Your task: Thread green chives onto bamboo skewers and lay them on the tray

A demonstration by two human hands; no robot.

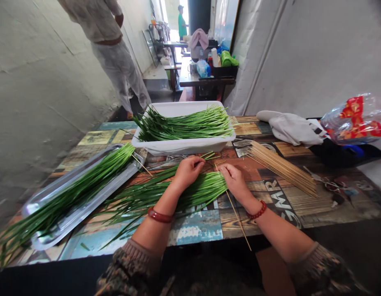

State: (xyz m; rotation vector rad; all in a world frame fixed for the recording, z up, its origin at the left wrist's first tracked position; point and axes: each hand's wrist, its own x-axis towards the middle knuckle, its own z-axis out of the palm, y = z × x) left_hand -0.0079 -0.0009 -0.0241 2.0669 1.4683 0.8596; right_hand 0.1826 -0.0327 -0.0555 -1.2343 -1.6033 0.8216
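Observation:
A row of garlic chives (178, 193) lies on the table below my hands, pale stem ends to the right. A thin bamboo skewer (238, 220) crosses those ends, its tip rising between my hands and its other end past the table's front edge. My right hand (235, 181) is closed, fingertips pinching at the skewer beside the stem ends. My left hand (189, 172) is closed in a pinch above the chives; what its fingertips hold is too small to make out. A few loose green stems (210, 155) show just beyond it.
A white plastic tub (182, 146) of chives stands at the back. On the left, a metal tray (94, 209) carries skewered chives (85, 187). Bamboo skewers (281, 168), scissors (332, 185), a cap (292, 127) and a plastic bag (354, 119) lie right. A person (107, 53) stands beyond the table.

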